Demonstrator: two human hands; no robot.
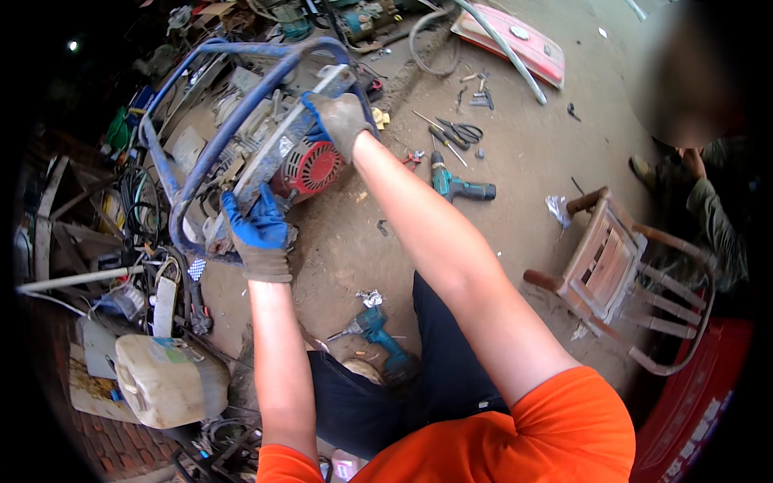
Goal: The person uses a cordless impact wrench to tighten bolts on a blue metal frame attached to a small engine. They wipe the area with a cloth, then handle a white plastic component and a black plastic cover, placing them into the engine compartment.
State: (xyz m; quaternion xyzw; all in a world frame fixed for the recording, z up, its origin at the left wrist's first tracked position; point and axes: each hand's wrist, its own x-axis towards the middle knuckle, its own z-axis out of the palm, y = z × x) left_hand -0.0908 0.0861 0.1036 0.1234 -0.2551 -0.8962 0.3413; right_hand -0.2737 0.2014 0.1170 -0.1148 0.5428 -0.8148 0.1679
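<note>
In front of me a blue tubular frame [235, 110] surrounds a small engine with a red slotted starter cover [314, 167]. A dull metal bar [274, 153] runs slantwise along the engine's near side. Gloved in blue and grey, my right hand [345, 122] is closed around the bar near its upper end. At its lower end, beside the frame, my left hand [262, 235] grips with thumb and fingers on either side. My palms hide parts of the bar, and its fixings cannot be made out.
Right of the engine lie a teal cordless drill [451, 185], scissors [463, 131] and a red-white tank [515, 40]. Another driver [377, 334] is by my knees. A wooden chair [604, 258] stands right, near a seated person [713, 209]. A plastic canister [173, 378] sits lower left.
</note>
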